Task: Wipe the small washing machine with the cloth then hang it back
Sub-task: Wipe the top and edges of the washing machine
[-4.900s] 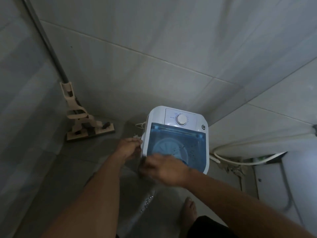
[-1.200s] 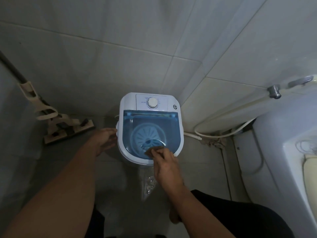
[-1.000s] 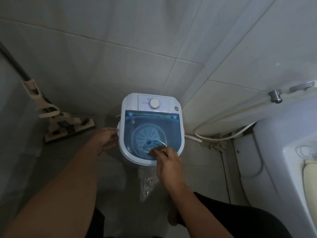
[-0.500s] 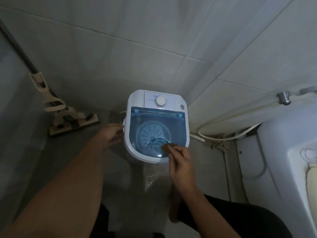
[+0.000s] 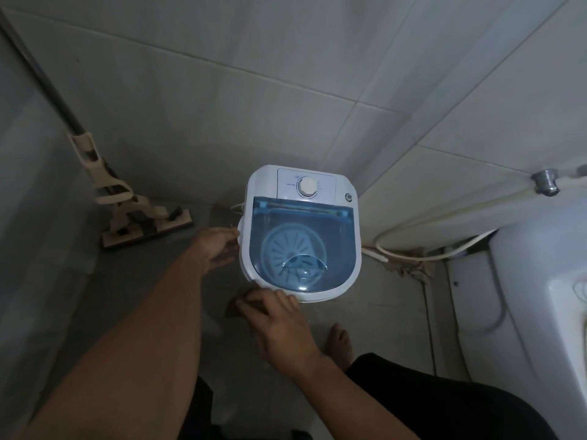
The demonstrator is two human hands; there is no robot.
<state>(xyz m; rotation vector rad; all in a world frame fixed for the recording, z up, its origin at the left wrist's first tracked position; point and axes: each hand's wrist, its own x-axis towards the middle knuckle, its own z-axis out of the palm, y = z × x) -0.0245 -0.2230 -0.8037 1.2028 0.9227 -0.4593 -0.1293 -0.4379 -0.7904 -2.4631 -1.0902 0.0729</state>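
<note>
A small white washing machine (image 5: 301, 182) with a see-through blue lid (image 5: 301, 242) and a round white dial stands on the floor against the tiled wall. My left hand (image 5: 219, 246) rests against its left side, fingers loosely spread. My right hand (image 5: 276, 322) is at the machine's front lower-left edge, fingers pinched on a small dark brown cloth (image 5: 233, 308) that sticks out to the left of the fingers. Most of the cloth is hidden under that hand.
A beige flat mop (image 5: 127, 214) leans in the left corner with its head on the floor. A white hose (image 5: 413, 230) loops along the wall at right, beside a white fixture (image 5: 540, 281) and a metal tap (image 5: 544, 181). My bare foot (image 5: 341, 344) stands before the machine.
My right hand with the cloth has slid off the blue lid, down and to the left, onto the machine's front edge. The left hand has stayed on the machine's left side.
</note>
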